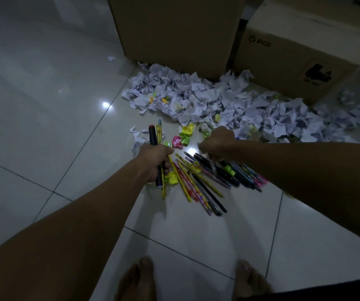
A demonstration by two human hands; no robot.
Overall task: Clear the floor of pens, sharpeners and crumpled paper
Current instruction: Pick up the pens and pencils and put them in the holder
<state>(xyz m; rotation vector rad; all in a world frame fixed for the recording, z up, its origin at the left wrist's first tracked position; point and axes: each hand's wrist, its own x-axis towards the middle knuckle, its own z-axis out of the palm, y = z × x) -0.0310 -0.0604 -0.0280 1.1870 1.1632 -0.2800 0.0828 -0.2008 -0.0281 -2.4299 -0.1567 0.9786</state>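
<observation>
The left hand (156,161) is curled tight round a small bundle, a black marker with a red cap (153,135) and at least 1 yellow pen (159,132), held upright in the fist so both ends stick out. Gripping them this way turns the left hand into a holder, leaving the other hand free to keep picking.

The right hand (217,144) reaches down over the top of the loose pen pile (207,179), its fingers bent downward among the dark pens; whether it already pinches 1 or is only closing on it cannot be told from this angle, as the knuckles hide the fingertips.

The pens lie fanned on the floor (44,105) between the 2 hands, touching and crossing each other, probably because they were raked together for quicker gathering. Small yellow and pink sharpeners (182,139) sit just beyond them, 1 yellow piece beside the left fist. The crumpled paper (218,98) forms a wide drift against 2 cardboard boxes (174,29), untouched so far.

Judging by this, the pens are being cleared first and most of the task remains. The boxes are the likely place for everything, though their openings are not visible.
</observation>
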